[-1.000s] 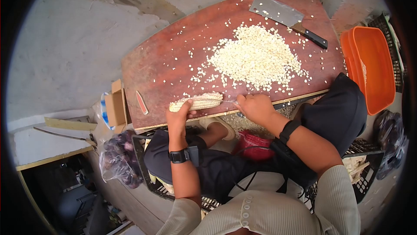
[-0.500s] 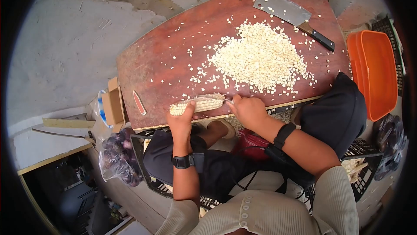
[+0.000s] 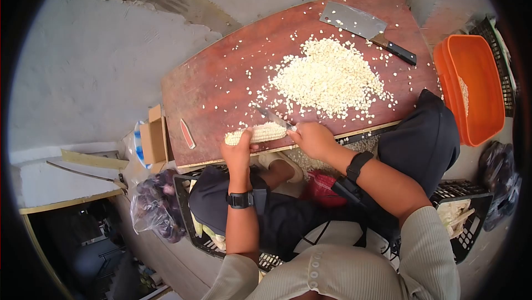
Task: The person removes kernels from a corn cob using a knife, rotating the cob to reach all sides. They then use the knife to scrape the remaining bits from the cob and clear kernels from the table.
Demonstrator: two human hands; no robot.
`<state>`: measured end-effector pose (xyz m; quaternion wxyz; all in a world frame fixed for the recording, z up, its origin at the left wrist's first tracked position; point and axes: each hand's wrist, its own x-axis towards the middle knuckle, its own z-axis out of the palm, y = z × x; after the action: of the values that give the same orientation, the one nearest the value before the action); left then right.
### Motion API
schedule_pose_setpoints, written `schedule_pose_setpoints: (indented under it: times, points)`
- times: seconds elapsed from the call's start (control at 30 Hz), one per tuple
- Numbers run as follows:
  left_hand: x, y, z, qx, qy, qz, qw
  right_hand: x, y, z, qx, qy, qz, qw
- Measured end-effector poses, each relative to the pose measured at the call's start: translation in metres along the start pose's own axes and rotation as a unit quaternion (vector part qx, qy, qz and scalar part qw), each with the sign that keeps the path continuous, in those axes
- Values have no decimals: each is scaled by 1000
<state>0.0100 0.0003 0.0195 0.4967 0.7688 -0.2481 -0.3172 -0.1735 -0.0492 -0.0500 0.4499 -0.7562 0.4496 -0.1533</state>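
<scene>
1. Cob (image 3: 270, 132) lies along the near edge of the table (image 3: 208, 86), and we see it on both sides of the left hand's (image 3: 238, 148) thumb.
2. That thumb presses over the cob's top while a fingertip shows on its near side, so we read a pinch around the left part; the rest of the fingers we cannot make out.
3. At the table's near edge, just beside the cob's right end, the right hand (image 3: 314, 140) has its fingers curled together around a knife (image 3: 273, 117).
4. The knife's handle is hidden from us in that grip; its blade slants out over the table, past the cob's far side, and we cannot tell whether its edge touches the kernels.
5. On the table beyond both hands we find a heap (image 3: 330, 81) of loose kernels, with strays around it, and a cleaver (image 3: 354, 21) near the far right corner.
6. Right of the table stands an orange basin (image 3: 481, 92); left of it, a carton (image 3: 157, 139).
7. Below the table, legs partly cover a crate (image 3: 464, 239), and we see only portions of it.
</scene>
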Motion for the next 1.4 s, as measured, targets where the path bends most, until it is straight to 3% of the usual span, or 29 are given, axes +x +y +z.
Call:
schedule_pose_setpoints:
  times: [0.1,0.2,0.3,0.4,0.6,0.8,1.1,1.2,1.3,1.4]
  points:
    - [2,-7,-8,-19,4,-35,999,-15,7,4,-118,77,-70,988]
    - [5,-7,-15,-35,-5,-72,997,-23,12,0,-197,72,-79,975]
    - [7,-6,-17,-52,0,-96,994,-30,15,-9,-218,22,-56,974]
    - [13,-7,-17,-51,-3,-104,993,-33,25,-3,-244,84,-84,962]
    - [21,-5,-13,-15,-8,-88,996,-27,25,0,-257,68,-59,962]
    - [16,-1,-7,-4,8,-89,996,-8,18,12,-214,90,-97,968]
    - [8,2,-1,-10,22,-73,997,14,-10,10,-186,-18,2,982]
    - [6,-2,-3,-29,13,-59,998,12,-16,3,-85,7,35,996]
    - [-3,-5,-3,-62,4,-65,996,29,1,1,19,-50,80,995]
    - [-5,-8,-9,-81,-12,-84,993,31,4,1,33,-42,73,996]
